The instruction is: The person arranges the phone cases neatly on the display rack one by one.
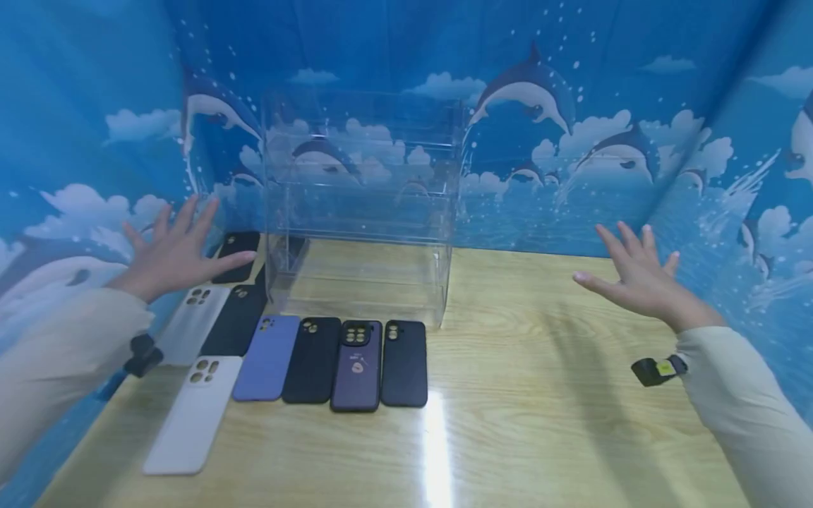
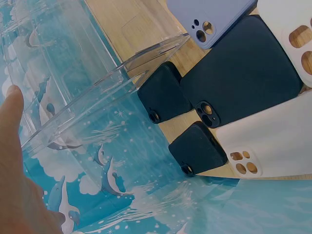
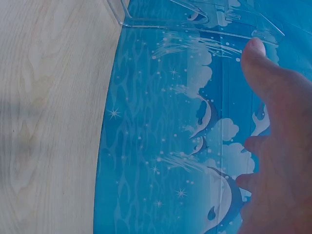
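Observation:
My left hand (image 1: 171, 257) is held up at the left with fingers spread and nothing in it, above several phone cases. Beneath it are a small black phone case (image 1: 238, 247), a whitish phone case (image 1: 193, 321) and a larger black phone case (image 1: 231, 324). My right hand (image 1: 644, 282), also spread and holding nothing, hovers over the right side of the table. Between the hands stands a clear plastic tiered rack (image 1: 362, 307). In front of it lie a lilac phone case (image 1: 265, 363), a black one, a dark purple phone case (image 1: 357, 384) and another black phone case (image 1: 404, 367).
A white phone case (image 1: 190, 430) lies nearest the front left of the wooden table (image 1: 521, 409). Blue dolphin-printed curtains (image 1: 394, 49) close off the back and both sides. Another dark phone case (image 2: 165, 92) lies beside the rack's left wall.

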Demonstrator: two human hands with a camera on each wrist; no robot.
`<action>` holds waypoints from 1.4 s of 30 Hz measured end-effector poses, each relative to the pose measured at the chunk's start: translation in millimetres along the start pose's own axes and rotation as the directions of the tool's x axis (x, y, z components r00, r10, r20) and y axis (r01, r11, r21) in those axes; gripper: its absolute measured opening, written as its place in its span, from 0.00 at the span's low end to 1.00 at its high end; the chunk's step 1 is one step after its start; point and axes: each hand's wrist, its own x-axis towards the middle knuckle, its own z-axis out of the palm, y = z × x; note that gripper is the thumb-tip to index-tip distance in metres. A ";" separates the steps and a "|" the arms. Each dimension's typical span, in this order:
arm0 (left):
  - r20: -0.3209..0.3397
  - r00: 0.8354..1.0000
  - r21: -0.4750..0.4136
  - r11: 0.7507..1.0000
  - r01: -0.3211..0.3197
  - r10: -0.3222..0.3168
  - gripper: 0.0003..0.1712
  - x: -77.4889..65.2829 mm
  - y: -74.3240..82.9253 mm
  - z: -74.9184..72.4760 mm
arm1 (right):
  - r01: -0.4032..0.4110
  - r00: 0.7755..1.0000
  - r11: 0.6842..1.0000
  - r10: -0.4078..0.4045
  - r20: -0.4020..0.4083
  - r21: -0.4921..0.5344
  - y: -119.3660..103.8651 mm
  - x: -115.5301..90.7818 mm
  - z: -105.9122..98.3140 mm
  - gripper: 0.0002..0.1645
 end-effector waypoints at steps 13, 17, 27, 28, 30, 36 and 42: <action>0.025 1.000 -0.018 1.000 0.010 -0.010 0.65 -12.0 8.1 18.7 | 0.103 0.995 0.976 -0.102 -0.012 0.192 -44.4 26.1 38.8 0.56; 0.050 0.999 -0.069 0.998 -0.012 0.016 0.66 -19.5 19.2 30.8 | 0.140 0.990 0.946 -0.134 -0.041 0.293 -64.1 38.6 61.1 0.53; 0.084 0.995 -0.214 0.976 -0.034 0.053 0.65 -46.0 59.1 70.5 | 0.136 0.991 0.830 -0.120 -0.065 0.540 -114.7 61.3 101.0 0.50; 0.071 0.996 -0.241 0.970 -0.035 0.054 0.65 -49.0 63.5 75.6 | 0.128 0.992 0.811 -0.111 -0.064 0.571 -118.6 62.5 104.4 0.49; 0.043 0.997 -0.296 0.954 -0.044 0.059 0.65 -54.8 72.9 86.4 | 0.118 0.993 0.775 -0.096 -0.069 0.621 -124.8 64.9 111.4 0.48; -0.002 0.997 -0.416 0.906 -0.072 0.078 0.61 -68.7 110.6 122.1 | 0.104 0.994 0.692 -0.043 -0.103 0.715 -138.0 69.6 126.9 0.44; -0.002 0.989 -0.527 0.841 -0.126 0.147 0.60 -69.4 149.6 153.7 | 0.132 0.987 0.613 -0.013 -0.157 0.779 -147.4 73.4 134.7 0.41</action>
